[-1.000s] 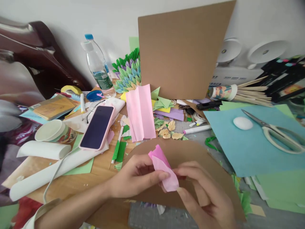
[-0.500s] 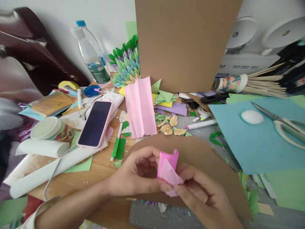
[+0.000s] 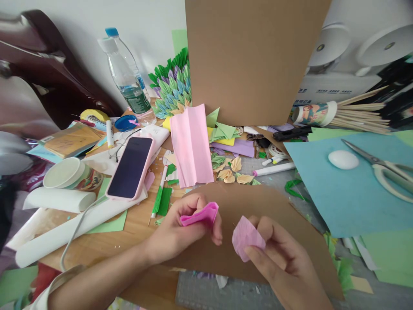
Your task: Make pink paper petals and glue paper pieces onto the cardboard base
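A: Which items do we identify at the near edge?

B: We identify a grey mat (image 3: 206, 295) on the table (image 3: 155, 280), partly covered by a brown board (image 3: 222, 265) with a curved far edge.

A: What is the condition of our hands?

B: Our left hand (image 3: 184, 237) grasps a folded bright-pink paper (image 3: 206, 215), nipped between thumb and fingers. Our right hand (image 3: 282, 256) pinches a pale-pink piece (image 3: 248, 239) between thumb and fingertips. Both papers are above the board, near each other but not touching.

A: Which items do we list beyond the board?

B: At centre, we list a creased pink sheet (image 3: 193, 148) and, just beside it on the right, tan leaves (image 3: 227, 175). On the left, we locate a phone (image 3: 130, 168), dark screen facing up. On the right, a blue sheet (image 3: 322, 189) carries a white oval (image 3: 343, 159) and scissors (image 3: 380, 164).

A: And at the far side?

B: We note a cup (image 3: 316, 114) lying on its side, with sticks (image 3: 361, 110) projecting to the right. An upright panel (image 3: 254, 60) stands before the wall (image 3: 155, 15). Left of it, we find pleated leaves (image 3: 174, 88) in green, purple and blue, then two bottles (image 3: 134, 99), one blue-capped, one white-capped.
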`<state>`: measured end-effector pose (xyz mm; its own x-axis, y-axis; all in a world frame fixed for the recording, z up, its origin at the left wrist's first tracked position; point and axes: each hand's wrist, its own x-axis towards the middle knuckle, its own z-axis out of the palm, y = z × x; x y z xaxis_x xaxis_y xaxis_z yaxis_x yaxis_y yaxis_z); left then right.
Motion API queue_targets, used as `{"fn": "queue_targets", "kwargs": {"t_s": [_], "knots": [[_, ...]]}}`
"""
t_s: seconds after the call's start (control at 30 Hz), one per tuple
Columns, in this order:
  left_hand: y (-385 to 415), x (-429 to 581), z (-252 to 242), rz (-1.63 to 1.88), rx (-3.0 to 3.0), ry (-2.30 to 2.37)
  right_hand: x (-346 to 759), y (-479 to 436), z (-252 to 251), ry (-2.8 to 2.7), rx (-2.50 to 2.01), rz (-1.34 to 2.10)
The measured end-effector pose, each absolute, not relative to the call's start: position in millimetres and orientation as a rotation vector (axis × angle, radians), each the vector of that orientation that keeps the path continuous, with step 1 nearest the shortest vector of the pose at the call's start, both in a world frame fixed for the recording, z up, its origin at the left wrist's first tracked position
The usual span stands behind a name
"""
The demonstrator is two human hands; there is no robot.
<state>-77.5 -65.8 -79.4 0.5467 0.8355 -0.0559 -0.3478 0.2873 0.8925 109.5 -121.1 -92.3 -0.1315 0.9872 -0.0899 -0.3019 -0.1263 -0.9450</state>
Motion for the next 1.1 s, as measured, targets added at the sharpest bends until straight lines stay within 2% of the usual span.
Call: {"fn": "queue_targets", "kwargs": {"t_s": [0.2,0.6,0.87,1.1], "knots": [[-73,-80,-83,0.804,0.785,0.628,105,-126,-91,-0.911,-1.051,1.594],[-74,-77,-71,0.665,1.29,0.86,98,-127,-91,-0.899,-1.169,1.548],[-72,-78,-66,0.555,1.323,0.772,107,-122,-101,-1.085,-1.121,1.582],[-72,-82,-70,0.635,1.38,0.827,109,-121,-98,-1.132,-1.167,1.576]]}}
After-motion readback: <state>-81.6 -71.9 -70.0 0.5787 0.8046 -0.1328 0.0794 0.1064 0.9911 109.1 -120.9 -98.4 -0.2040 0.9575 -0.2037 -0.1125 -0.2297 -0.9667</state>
